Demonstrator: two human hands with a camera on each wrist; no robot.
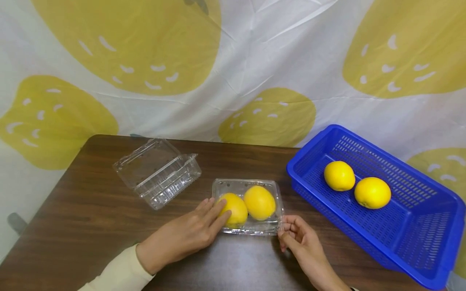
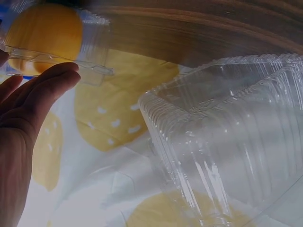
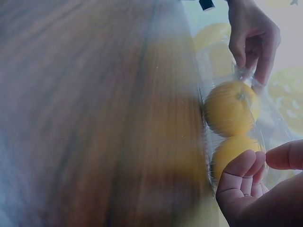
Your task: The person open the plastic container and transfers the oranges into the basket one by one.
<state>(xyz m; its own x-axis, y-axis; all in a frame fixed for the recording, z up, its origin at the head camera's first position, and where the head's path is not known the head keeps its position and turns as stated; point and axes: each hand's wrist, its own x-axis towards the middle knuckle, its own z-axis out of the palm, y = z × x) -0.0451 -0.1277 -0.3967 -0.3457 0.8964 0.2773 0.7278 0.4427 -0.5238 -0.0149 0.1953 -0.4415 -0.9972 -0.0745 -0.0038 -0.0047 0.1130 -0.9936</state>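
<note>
A clear plastic clamshell box (image 1: 251, 232) sits on the table with two round yellow citrus fruits inside, one on the left (image 1: 237, 213) and one on the right (image 1: 260, 203). Its lid lies over them. My left hand (image 1: 185, 232) reaches across the left end, extended fingers resting on the lid above the left fruit. At the near right corner, my right hand (image 1: 303, 244) pinches the box's edge between thumb and fingers. The right wrist view shows both hands at opposite ends of the box, with the right thumb (image 3: 286, 155) near the rim.
A second clamshell box (image 1: 171, 182) stands unfolded at the back left, nothing in it. To the right is a blue perforated basket (image 1: 397, 238) holding two more yellow fruits (image 1: 339, 176). Behind the brown table (image 1: 98, 218) hangs a fruit-print cloth (image 1: 255, 52).
</note>
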